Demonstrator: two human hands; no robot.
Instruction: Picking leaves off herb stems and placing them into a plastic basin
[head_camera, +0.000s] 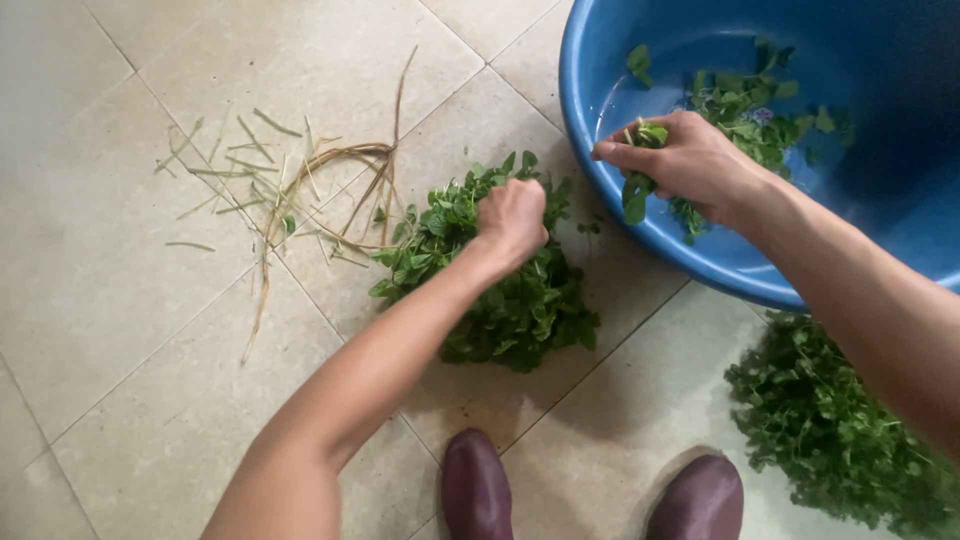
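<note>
L hand (512, 217) fisted in herb pile (500, 290); R hand (690, 160) pinches sprig (640, 165), hanging stem-down.

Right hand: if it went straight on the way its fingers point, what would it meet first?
Probably the blue basin's inner wall; the right hand, pinching green leaves, points left towards it. Depth is unclear.

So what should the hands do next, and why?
Probably the right hand lets its leafy sprigs drop into the blue basin: it is over the rim already, picked leaves lie inside, and the left hand grips the pile of greens.
</note>
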